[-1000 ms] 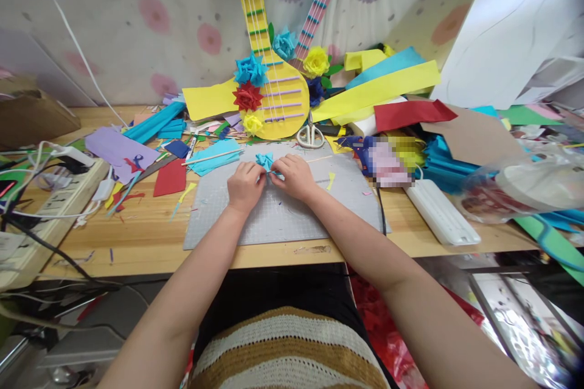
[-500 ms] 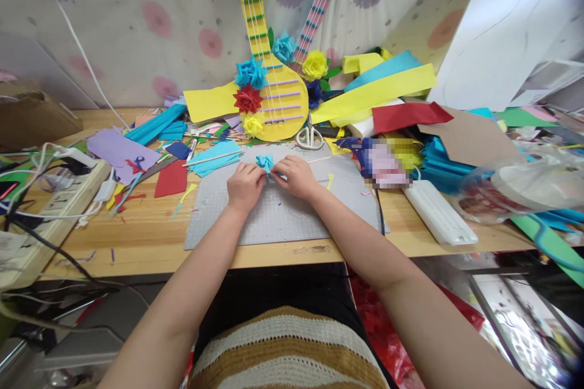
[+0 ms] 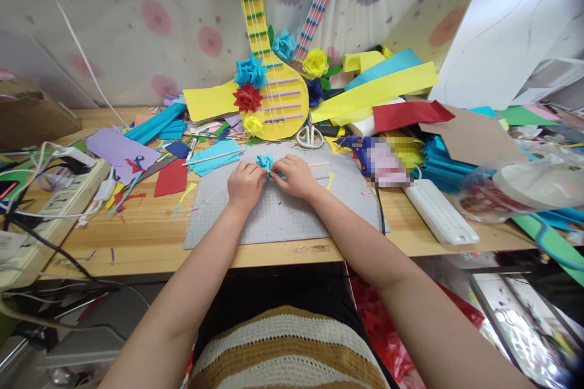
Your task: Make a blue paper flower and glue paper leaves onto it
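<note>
A small blue paper flower [image 3: 264, 161] is pinched between my two hands over the grey cutting mat [image 3: 219, 213]. My left hand [image 3: 246, 185] closes on its left side, and my right hand [image 3: 294, 176] grips it from the right. Its underside is hidden by my fingers. A thin pale stick [image 3: 319, 164] lies just beyond my right hand. Left of the flower, a second stick [image 3: 213, 158] rests across a sheet of light blue paper [image 3: 205, 167]. Scissors [image 3: 310, 135] lie at the mat's far edge.
Behind the mat leans a yellow paper lute [image 3: 287, 97] with paper flowers on it. Paper scraps cover the table's left, beside a power strip [image 3: 68, 219]. At the right are a white hot glue gun-like blurred item's neighbour, a white box [image 3: 441, 213], and a plastic bag [image 3: 524, 182].
Both hands stay almost in place, still pinching the blue flower. The stick beyond my right hand looks slightly shifted.
</note>
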The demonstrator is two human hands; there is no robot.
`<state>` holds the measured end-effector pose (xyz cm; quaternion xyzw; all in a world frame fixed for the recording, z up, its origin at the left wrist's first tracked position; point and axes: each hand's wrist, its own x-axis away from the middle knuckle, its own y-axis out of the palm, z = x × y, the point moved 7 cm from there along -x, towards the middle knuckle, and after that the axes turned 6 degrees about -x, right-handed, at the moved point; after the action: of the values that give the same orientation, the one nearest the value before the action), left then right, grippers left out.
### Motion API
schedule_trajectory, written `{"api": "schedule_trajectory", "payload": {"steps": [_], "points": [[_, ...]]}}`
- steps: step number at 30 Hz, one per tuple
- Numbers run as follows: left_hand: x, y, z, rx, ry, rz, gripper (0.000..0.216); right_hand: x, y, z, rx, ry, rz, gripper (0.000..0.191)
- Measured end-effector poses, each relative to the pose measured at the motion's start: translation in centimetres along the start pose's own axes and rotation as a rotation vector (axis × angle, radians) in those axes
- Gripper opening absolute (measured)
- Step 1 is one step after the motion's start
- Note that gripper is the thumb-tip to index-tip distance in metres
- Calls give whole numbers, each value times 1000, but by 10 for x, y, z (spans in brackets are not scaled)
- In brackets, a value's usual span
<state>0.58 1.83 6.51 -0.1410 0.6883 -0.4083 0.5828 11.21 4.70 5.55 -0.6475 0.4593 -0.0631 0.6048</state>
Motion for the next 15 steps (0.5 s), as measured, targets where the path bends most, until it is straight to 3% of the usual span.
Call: {"api": "schedule_trajectory", "payload": {"steps": [15], "points": [[-1,-2,-3,31,-5,13,11,-4,-2,-1,94,-17,-2,11]]}}
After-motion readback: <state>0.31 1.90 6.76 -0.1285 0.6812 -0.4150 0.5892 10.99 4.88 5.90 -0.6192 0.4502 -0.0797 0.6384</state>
